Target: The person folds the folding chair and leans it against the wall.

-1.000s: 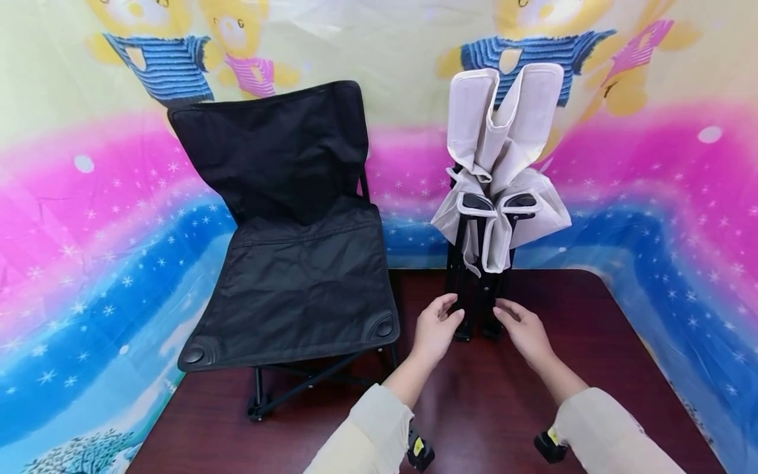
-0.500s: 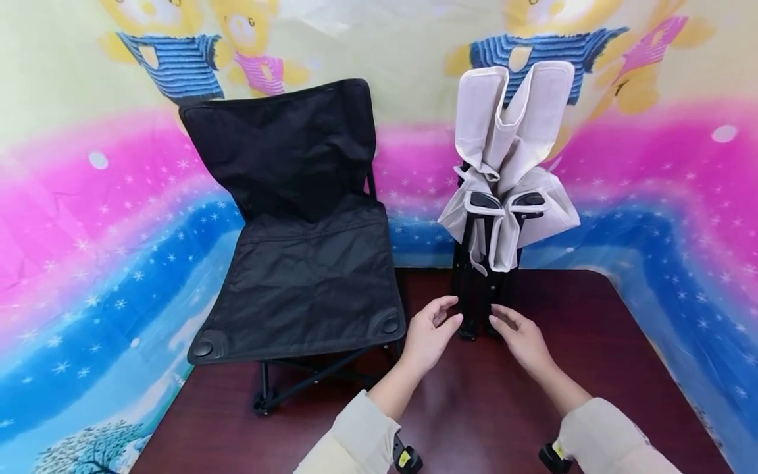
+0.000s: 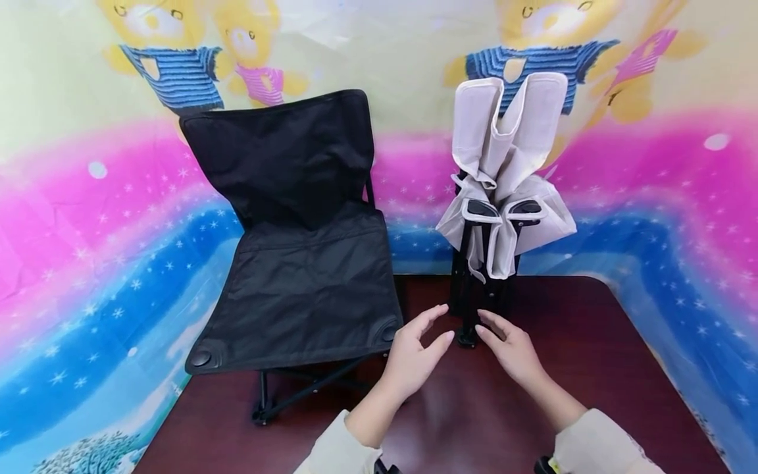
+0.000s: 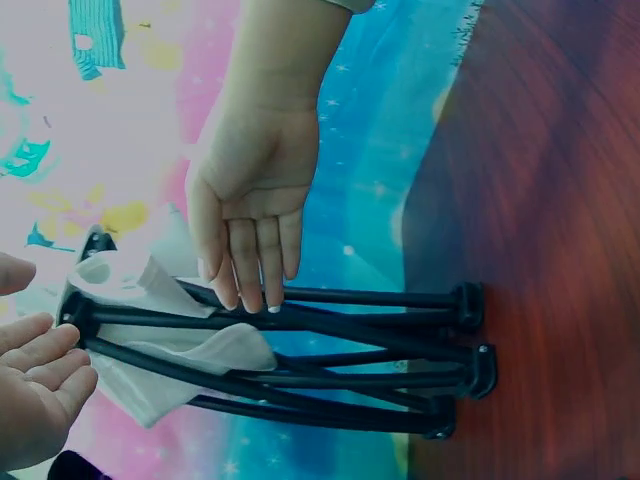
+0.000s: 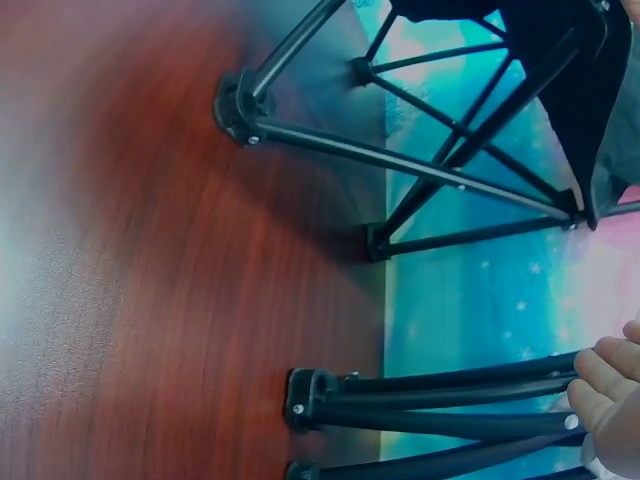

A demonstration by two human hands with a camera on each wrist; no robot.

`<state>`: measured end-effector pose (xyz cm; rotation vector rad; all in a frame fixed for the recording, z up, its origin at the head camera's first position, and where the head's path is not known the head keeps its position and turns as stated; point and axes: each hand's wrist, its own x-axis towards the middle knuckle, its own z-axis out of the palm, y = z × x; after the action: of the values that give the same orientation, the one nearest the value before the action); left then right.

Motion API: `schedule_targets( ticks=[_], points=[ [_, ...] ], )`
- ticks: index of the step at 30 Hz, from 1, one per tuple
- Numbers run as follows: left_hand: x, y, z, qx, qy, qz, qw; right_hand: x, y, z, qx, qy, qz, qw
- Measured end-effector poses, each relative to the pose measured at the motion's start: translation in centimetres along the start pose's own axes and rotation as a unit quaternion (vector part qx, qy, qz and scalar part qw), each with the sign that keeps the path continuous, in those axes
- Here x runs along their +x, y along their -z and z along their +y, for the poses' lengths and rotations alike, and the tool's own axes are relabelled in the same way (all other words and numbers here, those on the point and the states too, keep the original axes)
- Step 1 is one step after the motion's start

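A folded camping chair with off-white fabric and black legs stands upright at the back of the table. My left hand is in front of its legs, to the left, with fingers bent gently and nothing in them. Opposite it, my right hand is held palm inward with relaxed fingers, its tips overlapping the legs in the head view. In the left wrist view, the right hand has straight fingers before the black legs. Whether any fingertip touches the frame, I cannot tell.
An unfolded black camping chair stands left of the folded one, close to my left hand. The dark red wooden table carries both. Behind rises a printed backdrop with cartoon bears.
Both hands have drawn slightly left and nearer to me, relative to the folded chair's legs. The head view has shifted a little. Neither chair has visibly moved.
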<state>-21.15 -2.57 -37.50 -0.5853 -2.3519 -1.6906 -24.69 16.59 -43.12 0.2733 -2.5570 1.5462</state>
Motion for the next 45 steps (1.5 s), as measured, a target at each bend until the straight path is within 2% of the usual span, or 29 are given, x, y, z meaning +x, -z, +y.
schedule_targets(
  ticks=[5,10,16,29,37,45],
  points=[
    [-0.7,1.4,0.1,0.038,-0.029,0.015,0.9987,-0.5,-0.3,-0.8,-0.028,0.039,0.006,0.9988],
    [-1.2,2.8,0.0,0.056,-0.046,0.03,0.9969,-0.9,-0.6,-2.1,-0.038,0.072,0.003,0.9967],
    [-1.7,4.1,-0.4,0.076,-0.043,0.04,0.9954,-1.1,-0.8,-3.0,-0.039,0.087,-0.007,0.9954],
    [-3.1,6.6,-1.7,0.123,-0.057,0.059,0.9889,-1.5,-1.6,-4.2,-0.059,0.139,0.013,0.9885],
    [-3.9,8.0,-2.0,0.16,-0.047,0.072,0.9835,-1.6,-2.1,-4.8,-0.052,0.164,0.019,0.985],
    [-4.9,9.7,-2.7,0.192,-0.031,0.082,0.9774,-1.6,-2.8,-5.2,-0.054,0.223,0.025,0.9731]
  ],
)
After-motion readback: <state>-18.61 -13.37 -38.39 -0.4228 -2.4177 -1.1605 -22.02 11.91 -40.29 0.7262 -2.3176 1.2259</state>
